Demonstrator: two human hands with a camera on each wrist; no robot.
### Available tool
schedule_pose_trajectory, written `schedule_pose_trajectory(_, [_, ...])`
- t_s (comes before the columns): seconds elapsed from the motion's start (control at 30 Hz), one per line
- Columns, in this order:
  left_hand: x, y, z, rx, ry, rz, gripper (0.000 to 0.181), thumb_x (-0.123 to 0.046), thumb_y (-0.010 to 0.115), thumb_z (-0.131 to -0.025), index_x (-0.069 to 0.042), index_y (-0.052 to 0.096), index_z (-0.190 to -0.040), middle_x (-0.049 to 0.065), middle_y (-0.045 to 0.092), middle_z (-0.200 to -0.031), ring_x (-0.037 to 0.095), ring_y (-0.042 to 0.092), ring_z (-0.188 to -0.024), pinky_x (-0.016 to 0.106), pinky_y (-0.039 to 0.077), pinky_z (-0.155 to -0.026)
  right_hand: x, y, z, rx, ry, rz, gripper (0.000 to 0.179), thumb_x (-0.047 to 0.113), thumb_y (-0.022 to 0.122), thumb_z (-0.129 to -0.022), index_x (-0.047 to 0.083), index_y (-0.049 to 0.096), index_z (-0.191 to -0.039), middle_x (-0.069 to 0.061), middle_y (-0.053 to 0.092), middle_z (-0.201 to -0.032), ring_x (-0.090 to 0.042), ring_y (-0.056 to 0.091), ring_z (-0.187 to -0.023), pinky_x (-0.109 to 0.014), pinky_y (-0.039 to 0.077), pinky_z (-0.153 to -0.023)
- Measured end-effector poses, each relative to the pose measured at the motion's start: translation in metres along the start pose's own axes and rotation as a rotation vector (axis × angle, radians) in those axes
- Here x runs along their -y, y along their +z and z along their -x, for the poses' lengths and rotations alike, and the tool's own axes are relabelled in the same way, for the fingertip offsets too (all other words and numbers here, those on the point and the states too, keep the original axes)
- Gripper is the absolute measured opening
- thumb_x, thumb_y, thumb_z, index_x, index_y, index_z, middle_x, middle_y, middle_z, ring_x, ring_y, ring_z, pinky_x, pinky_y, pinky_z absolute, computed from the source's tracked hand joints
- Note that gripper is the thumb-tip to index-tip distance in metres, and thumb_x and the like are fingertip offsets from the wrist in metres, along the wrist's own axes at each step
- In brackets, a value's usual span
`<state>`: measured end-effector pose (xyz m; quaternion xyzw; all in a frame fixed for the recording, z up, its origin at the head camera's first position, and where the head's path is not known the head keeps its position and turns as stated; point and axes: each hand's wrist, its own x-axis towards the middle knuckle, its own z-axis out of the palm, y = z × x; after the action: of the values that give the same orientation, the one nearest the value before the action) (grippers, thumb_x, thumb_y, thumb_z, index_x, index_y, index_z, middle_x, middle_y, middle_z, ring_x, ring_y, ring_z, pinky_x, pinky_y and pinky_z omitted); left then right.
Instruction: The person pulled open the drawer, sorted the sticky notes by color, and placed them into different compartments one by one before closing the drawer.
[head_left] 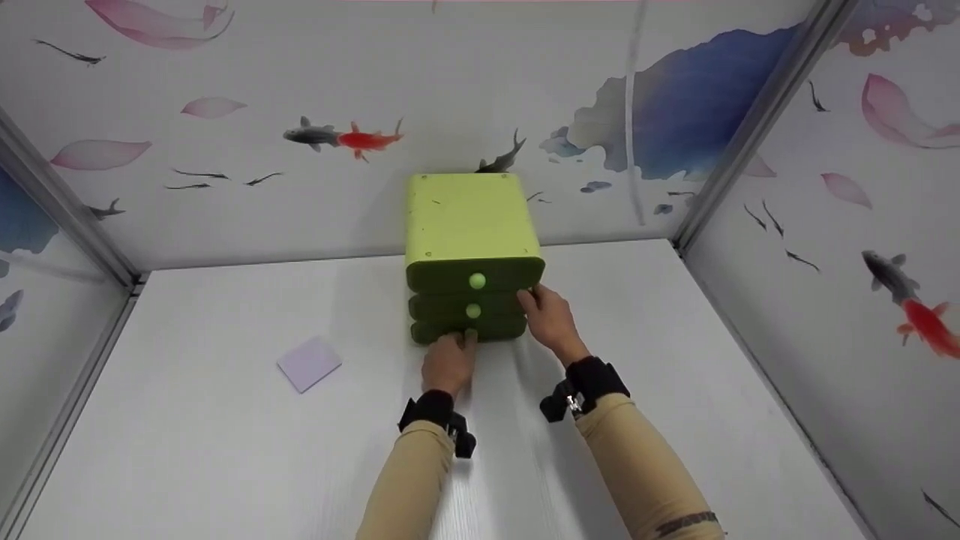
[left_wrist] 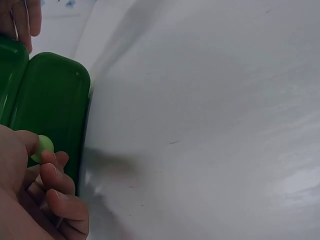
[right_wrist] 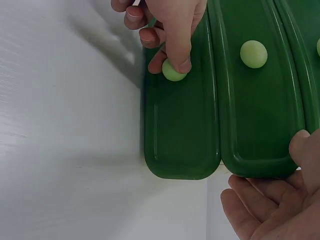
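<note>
A small cabinet [head_left: 471,217] with a light green top and three dark green drawers stands against the back wall. My left hand [head_left: 448,364] pinches the round light green knob [right_wrist: 174,75] of the bottom drawer [right_wrist: 182,130] between thumb and fingers. At the cabinet's right side, my right hand [head_left: 551,319] holds the end of the middle drawer [right_wrist: 260,110]. Its thumb [right_wrist: 300,145] lies on the front edge, and the other fingers reach along the side. All three drawer fronts line up closely, one above another.
A pale purple square, like a notepad [head_left: 309,364], lies on the white table [head_left: 225,450] left of the cabinet. White panels printed with fish and petals wall in the table at the back [head_left: 315,202] and both sides. Grey metal posts [head_left: 750,142] mark the corners.
</note>
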<state>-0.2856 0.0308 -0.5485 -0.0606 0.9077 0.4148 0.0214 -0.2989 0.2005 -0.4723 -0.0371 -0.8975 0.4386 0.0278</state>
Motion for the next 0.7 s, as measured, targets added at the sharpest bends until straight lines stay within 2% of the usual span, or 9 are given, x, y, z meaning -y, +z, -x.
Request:
schedule_pose_trajectory(0.13, [0.002, -0.004, 0.002, 0.024, -0.017, 0.028, 0.042, -0.045, 0.048, -0.1, -0.012, 0.072, -0.09, 0.008, 0.071, -0.089, 0.025, 0.065, -0.078, 0.041, 0.049, -0.069, 0.001, 0.003, 0.0, 0.001, 0.002, -0.005, 0.032, 0.031, 0.042, -0.105, 0.005, 0.06, -0.109, -0.011, 0.064, -0.1, -0.021, 0.059, -0.09, -0.036, 0.048, -0.078])
schedule_pose_trajectory(0.27, [0.002, -0.007, 0.005, 0.041, -0.026, 0.033, 0.043, -0.046, 0.048, -0.099, -0.012, 0.073, -0.105, 0.009, 0.073, -0.098, 0.026, 0.067, -0.085, 0.042, 0.051, -0.074, 0.003, 0.003, 0.0, 0.001, 0.024, 0.0, 0.034, 0.032, 0.042, -0.105, 0.006, 0.061, -0.114, -0.012, 0.066, -0.106, -0.022, 0.059, -0.093, -0.036, 0.047, -0.078])
schedule_pose_trajectory(0.4, [0.003, -0.008, 0.007, 0.043, -0.025, 0.032, 0.043, -0.047, 0.048, -0.099, -0.013, 0.074, -0.107, 0.008, 0.073, -0.1, 0.026, 0.067, -0.087, 0.042, 0.052, -0.076, 0.003, 0.003, 0.0, -0.003, 0.023, 0.028, 0.035, 0.032, 0.041, -0.105, 0.006, 0.062, -0.114, -0.012, 0.067, -0.107, -0.023, 0.059, -0.093, -0.036, 0.046, -0.078])
schedule_pose_trajectory(0.53, [0.005, -0.007, 0.01, 0.042, -0.001, 0.033, 0.045, -0.048, 0.05, -0.097, -0.012, 0.073, -0.112, 0.008, 0.073, -0.108, 0.028, 0.068, -0.095, 0.044, 0.052, -0.081, 0.002, 0.002, 0.0, -0.019, 0.0, 0.057, 0.033, 0.032, 0.043, -0.105, 0.006, 0.063, -0.103, -0.013, 0.068, -0.1, -0.024, 0.062, -0.089, -0.036, 0.047, -0.075])
schedule_pose_trajectory(0.6, [0.007, -0.006, 0.013, 0.04, 0.018, 0.024, 0.044, -0.047, 0.051, -0.097, -0.011, 0.074, -0.109, 0.009, 0.073, -0.106, 0.028, 0.068, -0.092, 0.043, 0.053, -0.079, 0.002, 0.001, 0.001, -0.025, -0.008, 0.07, 0.032, 0.031, 0.044, -0.105, 0.006, 0.063, -0.1, -0.013, 0.069, -0.099, -0.025, 0.063, -0.089, -0.037, 0.048, -0.076])
schedule_pose_trajectory(0.7, [0.008, -0.007, 0.017, 0.042, 0.046, 0.016, 0.041, -0.046, 0.052, -0.096, -0.012, 0.076, -0.098, 0.007, 0.074, -0.093, 0.023, 0.066, -0.079, 0.038, 0.05, -0.069, 0.001, 0.0, 0.0, -0.032, -0.02, 0.091, 0.031, 0.03, 0.044, -0.105, 0.006, 0.063, -0.098, -0.013, 0.069, -0.098, -0.026, 0.063, -0.089, -0.04, 0.047, -0.078])
